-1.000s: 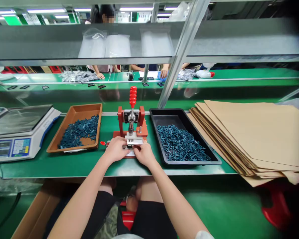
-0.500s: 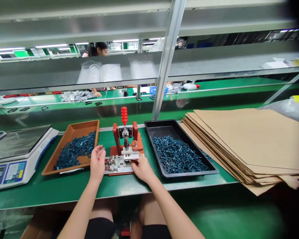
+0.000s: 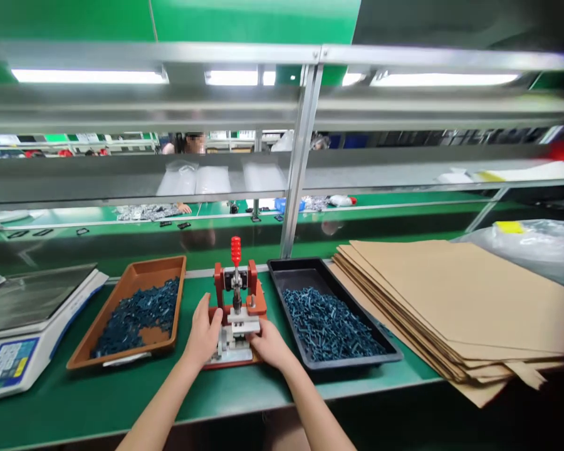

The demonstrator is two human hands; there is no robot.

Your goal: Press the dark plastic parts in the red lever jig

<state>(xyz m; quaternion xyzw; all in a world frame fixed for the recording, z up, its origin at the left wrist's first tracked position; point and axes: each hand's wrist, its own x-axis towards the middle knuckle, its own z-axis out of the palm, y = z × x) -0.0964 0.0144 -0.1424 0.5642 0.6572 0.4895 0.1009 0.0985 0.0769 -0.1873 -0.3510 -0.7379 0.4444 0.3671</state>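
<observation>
Left hand [image 3: 203,335] stood open with fingers raised, holding nothing, just beside the steel fixture [image 3: 237,338] of a red toggle press [image 3: 256,305] at lower center of the frame, while the right hand [image 3: 267,346] rested against the fixture's right side, its grip impossible to tell. Dark teal plastic parts [image 3: 326,326] filled a black tray [image 3: 291,266] to the right. Loading the fixture looked like the step in hand, and the next move seemed to call for seating a part squarely.

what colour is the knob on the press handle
Red, the ribbed knob shows clearly in the head view.
</observation>
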